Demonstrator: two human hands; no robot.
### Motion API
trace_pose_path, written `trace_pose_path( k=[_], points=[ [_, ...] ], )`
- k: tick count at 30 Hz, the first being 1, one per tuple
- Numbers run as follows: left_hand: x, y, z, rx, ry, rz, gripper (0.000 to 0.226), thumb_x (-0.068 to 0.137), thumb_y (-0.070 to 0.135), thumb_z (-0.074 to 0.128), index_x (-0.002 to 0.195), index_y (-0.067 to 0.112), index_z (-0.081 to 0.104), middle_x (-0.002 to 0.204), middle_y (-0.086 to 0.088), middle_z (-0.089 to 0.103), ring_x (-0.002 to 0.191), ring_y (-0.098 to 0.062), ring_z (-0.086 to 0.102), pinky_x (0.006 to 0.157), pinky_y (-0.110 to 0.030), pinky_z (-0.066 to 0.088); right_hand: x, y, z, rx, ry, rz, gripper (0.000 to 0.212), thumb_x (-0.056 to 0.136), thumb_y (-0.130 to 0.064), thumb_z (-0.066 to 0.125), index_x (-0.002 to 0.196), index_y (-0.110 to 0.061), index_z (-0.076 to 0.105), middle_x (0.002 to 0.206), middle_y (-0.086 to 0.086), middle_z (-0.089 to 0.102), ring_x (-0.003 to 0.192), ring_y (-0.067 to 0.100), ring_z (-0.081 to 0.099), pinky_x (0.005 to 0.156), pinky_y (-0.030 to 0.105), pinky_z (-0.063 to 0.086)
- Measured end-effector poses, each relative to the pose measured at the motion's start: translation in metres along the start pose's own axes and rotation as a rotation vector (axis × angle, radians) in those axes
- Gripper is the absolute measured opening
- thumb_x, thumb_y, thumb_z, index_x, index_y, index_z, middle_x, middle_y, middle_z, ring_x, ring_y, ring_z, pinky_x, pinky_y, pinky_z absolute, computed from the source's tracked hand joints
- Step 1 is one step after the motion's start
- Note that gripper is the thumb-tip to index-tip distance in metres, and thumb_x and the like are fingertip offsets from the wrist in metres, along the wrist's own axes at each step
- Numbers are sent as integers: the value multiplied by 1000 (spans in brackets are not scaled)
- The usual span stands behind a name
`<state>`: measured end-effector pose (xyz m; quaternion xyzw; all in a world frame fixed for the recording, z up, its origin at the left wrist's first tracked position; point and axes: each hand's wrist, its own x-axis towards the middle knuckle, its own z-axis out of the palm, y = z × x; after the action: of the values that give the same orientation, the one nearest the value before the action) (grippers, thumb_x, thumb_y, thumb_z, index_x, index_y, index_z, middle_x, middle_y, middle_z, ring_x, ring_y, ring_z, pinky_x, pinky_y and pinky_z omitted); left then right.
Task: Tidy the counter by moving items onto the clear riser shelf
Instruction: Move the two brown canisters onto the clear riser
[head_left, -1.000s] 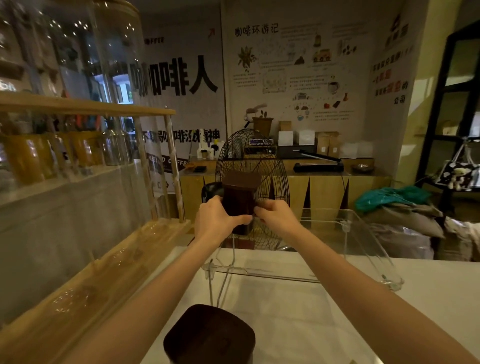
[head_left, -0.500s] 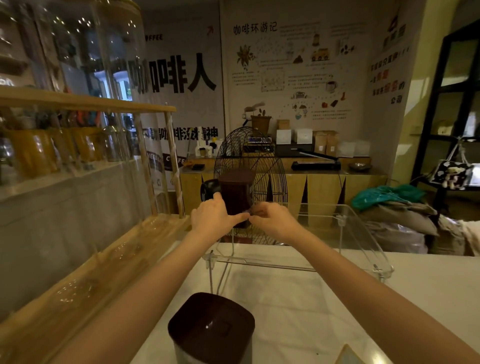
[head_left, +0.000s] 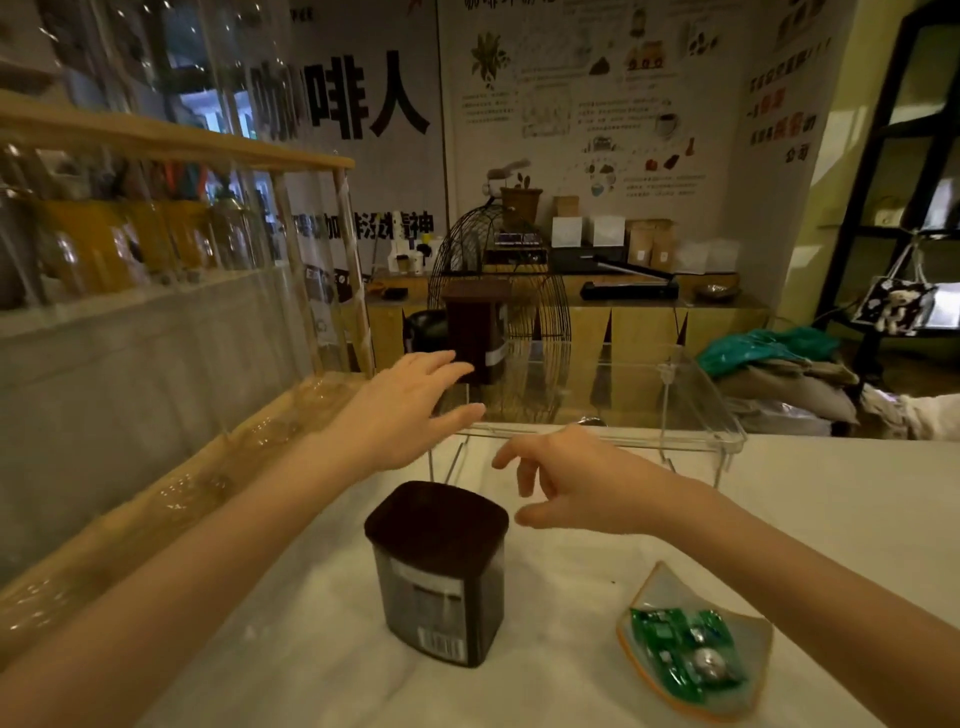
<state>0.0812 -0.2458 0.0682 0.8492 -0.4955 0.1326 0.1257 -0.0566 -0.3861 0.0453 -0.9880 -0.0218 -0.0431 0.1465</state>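
One dark canister (head_left: 477, 332) is seen on the clear riser shelf (head_left: 696, 410), another canister (head_left: 439, 571) on the counter (head_left: 831, 493), with the left hand (head_left: 410, 410) and right hand (head_left: 566, 483) spread open, empty.

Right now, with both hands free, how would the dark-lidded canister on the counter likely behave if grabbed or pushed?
The dark-lidded canister is taller than wide with a flat base, so a push near its lid might tip it. Its squared, rigid-looking walls should give a steady grip. The glossy sides could be a little slippery. Weight cannot be judged; its contents are hidden.
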Motion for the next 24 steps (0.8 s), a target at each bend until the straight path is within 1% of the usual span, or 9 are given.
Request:
trace_pose_path(
  k=[3, 6, 8, 10, 12, 15, 18, 20, 24],
  points=[
    [-42, 8, 0, -90, -85, 1, 64, 78, 65, 29, 133, 33, 35, 149, 7, 31, 135, -10, 24, 111, -35, 22, 1, -3, 11, 4, -154, 34, 60, 71, -33, 73, 124, -25, 44, 105, -2, 63, 72, 4, 52, 65, 20, 42],
    [-77, 10, 4, -232, -117, -95, 77, 65, 74, 28, 132, 36, 35, 148, 10, 31, 133, -7, 25, 107, -31, 23, 2, -6, 21, 105, -218, 47, 57, 65, -36, 78, 114, -23, 50, 105, -1, 64, 86, 13, 60, 76, 27, 49],
    [-96, 10, 10, -371, -74, -198, 89, 57, 78, 36, 135, 36, 29, 148, 10, 30, 133, -8, 27, 105, -29, 25, 2, -6, 28, 153, -217, 49, 56, 62, -36, 80, 109, -23, 52, 105, -1, 65, 89, 14, 63, 79, 29, 52],
    [-112, 10, 20, -495, 0, -313, 109, 44, 81, 48, 138, 33, 22, 147, 7, 31, 131, -11, 32, 108, -35, 31, 1, -6, 34, 211, -206, 59, 58, 60, -36, 81, 110, -24, 54, 105, -2, 67, 89, 13, 64, 82, 31, 54],
    [-124, 11, 34, -599, 51, -415, 121, 34, 77, 60, 138, 27, 21, 143, 4, 36, 124, -12, 39, 102, -37, 39, 1, -7, 38, 288, -203, 60, 58, 59, -33, 82, 111, -25, 55, 104, -4, 68, 89, 11, 65, 84, 31, 54],
    [-134, 15, 56, -700, 79, -488, 112, 32, 67, 70, 128, 26, 33, 125, 9, 49, 102, -5, 48, 79, -21, 44, 1, -7, 41, 390, -194, 44, 59, 60, -25, 82, 113, -23, 57, 104, -4, 70, 90, 11, 65, 83, 30, 55],
    [-137, 18, 71, -776, 127, -493, 100, 32, 65, 71, 120, 32, 37, 104, 26, 47, 91, 4, 48, 63, -9, 39, 2, -5, 44, 431, -187, 46, 58, 62, -20, 82, 114, -22, 58, 104, -3, 71, 89, 11, 66, 83, 29, 55],
    [-136, 21, 76, -810, 164, -484, 89, 33, 64, 73, 110, 41, 35, 97, 36, 41, 89, 11, 47, 61, -6, 38, 2, -3, 46, 442, -167, 46, 58, 61, -20, 82, 114, -21, 59, 102, -2, 72, 88, 12, 67, 83, 30, 55],
    [-133, 29, 78, -860, 237, -453, 71, 33, 65, 74, 92, 59, 36, 96, 38, 45, 88, 23, 48, 60, 1, 41, -1, -2, 49, 461, -126, 27, 50, 60, -19, 83, 106, -20, 63, 88, -8, 72, 79, 5, 67, 76, 26, 56]
  ],
)
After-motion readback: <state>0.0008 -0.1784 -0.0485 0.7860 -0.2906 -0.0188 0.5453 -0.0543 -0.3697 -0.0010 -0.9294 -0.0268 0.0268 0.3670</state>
